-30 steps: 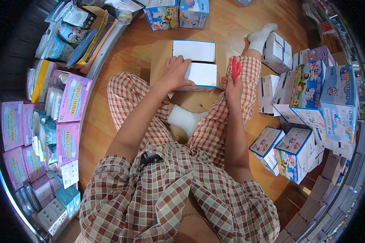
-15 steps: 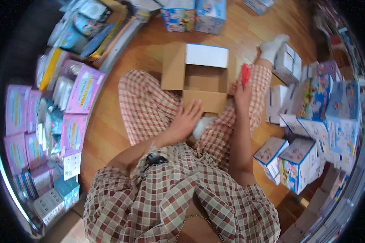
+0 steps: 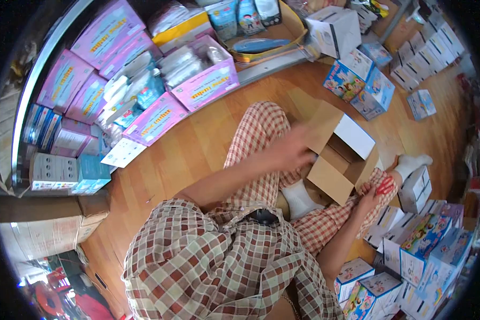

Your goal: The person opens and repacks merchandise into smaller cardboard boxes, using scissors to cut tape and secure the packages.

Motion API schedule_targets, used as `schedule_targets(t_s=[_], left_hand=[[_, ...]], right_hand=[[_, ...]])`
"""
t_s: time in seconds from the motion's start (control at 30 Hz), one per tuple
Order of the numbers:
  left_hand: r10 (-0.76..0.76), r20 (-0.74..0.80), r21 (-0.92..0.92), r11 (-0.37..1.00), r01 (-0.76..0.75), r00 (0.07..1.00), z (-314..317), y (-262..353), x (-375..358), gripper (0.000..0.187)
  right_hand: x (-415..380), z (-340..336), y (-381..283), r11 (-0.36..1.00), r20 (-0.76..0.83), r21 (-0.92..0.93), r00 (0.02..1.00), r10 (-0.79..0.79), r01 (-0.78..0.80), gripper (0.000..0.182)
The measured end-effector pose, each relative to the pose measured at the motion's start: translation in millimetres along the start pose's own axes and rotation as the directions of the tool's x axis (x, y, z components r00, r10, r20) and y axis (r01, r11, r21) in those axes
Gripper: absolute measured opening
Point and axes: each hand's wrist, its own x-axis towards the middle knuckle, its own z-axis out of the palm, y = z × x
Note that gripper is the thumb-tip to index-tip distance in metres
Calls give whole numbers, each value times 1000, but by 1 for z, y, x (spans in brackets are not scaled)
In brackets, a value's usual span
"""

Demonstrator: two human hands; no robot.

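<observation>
An opened cardboard box (image 3: pixel 329 178) with its flaps folded out stands on the floor between my legs. One flap is white on the face I see, the others are brown, and the part of its inside that I see looks bare. My left hand (image 3: pixel 296 149) is beside the box's left flap, smeared by motion, so its fingers do not show clearly. To the right of the box, above my shin, my right hand (image 3: pixel 369 198) is closed around a small red hand tool (image 3: pixel 385 185), whose exact kind is blurred.
Pink cartons (image 3: pixel 208 80) and packets line a low shelf at the left and back. Blue printed boxes (image 3: pixel 352 80) stand on the floor ahead. More printed boxes (image 3: pixel 421 245) are stacked at my right. A large brown carton (image 3: pixel 42 234) sits at the lower left.
My view has swung to the left, so everything appears farther right. My left hand has left the box's near flap and moved to its left side. My right hand still holds the red tool.
</observation>
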Motion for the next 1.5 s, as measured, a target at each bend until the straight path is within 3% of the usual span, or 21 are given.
schedule_targets(t_s=[0.07,0.13,0.2,0.23,0.3,0.4,0.57,0.63,0.67,0.8,0.87,0.9,0.97,1.03,1.1,1.13,1.17,1.27,1.37,1.4,1.5], left_hand=[[-209,-151,86,971,224,966,-60,-18,8,47],[7,-440,451,866,215,898,-109,-46,8,35],[56,-491,464,861,207,869,-157,-67,9,29],[-65,-501,351,896,271,863,-174,-55,11,30],[-125,-450,369,875,312,884,-192,-67,18,32],[-25,-369,498,839,220,929,-197,-77,41,34],[-67,-310,556,797,237,948,-197,-126,81,40],[-28,-392,628,722,289,920,-207,-147,101,48],[-140,-419,644,651,403,897,-215,-145,111,58],[-171,-526,664,529,528,833,-252,-177,145,64],[-364,-533,668,373,645,763,-268,-180,160,67],[-364,-528,669,378,640,767,-272,-192,167,67],[-399,-474,704,364,610,785,-274,-212,179,69],[-425,-436,725,355,590,793,-272,-222,187,67],[-358,-496,741,300,600,792,-268,-233,192,49],[-389,-499,715,319,621,774,-267,-237,196,48],[-448,-490,707,298,641,748,-269,-240,201,59],[-377,-527,701,315,640,762,-266,-242,201,45],[-428,-485,733,277,621,763,-269,-253,199,37],[-428,-548,679,273,681,719,-269,-255,200,31],[-346,-538,750,221,624,769,-270,-237,192,33]], right_hand=[[-8,8,-11,995,-79,101,997,18,-10,25],[-9,6,-11,990,-37,142,999,8,-3,26],[-14,7,-15,989,-38,148,999,-21,26,28],[-17,12,-19,987,-45,158,999,-23,30,28],[-23,17,-23,985,-124,172,992,1,20,28],[-16,8,-14,985,-98,166,995,-25,42,28],[-20,2,-10,981,-178,188,984,-5,39,28],[-23,-1,-11,993,-171,107,985,-33,52,27],[-25,-2,-12,991,-148,124,988,-32,51,28],[-18,-12,3,980,-70,169,993,-94,105,28],[-16,-15,10,968,13,214,991,-133,128,28],[-18,-9,5,969,6,213,991,-133,129,28],[-24,2,-2,994,-158,61,984,-79,89,29],[-24,3,-1,992,-153,73,984,-95,107,29],[-25,0,-1,989,-148,75,982,-114,126,29],[-24,-1,1,988,-137,106,986,-98,113,30],[-24,-3,2,986,-124,136,989,-82,99,30],[-22,-7,8,990,-135,77,985,-104,115,29],[-22,-5,7,994,-155,30,983,-102,108,29],[-23,-3,5,994,-152,29,983,-100,106,30],[-25,5,-2,996,-167,12,982,-89,92,30]])
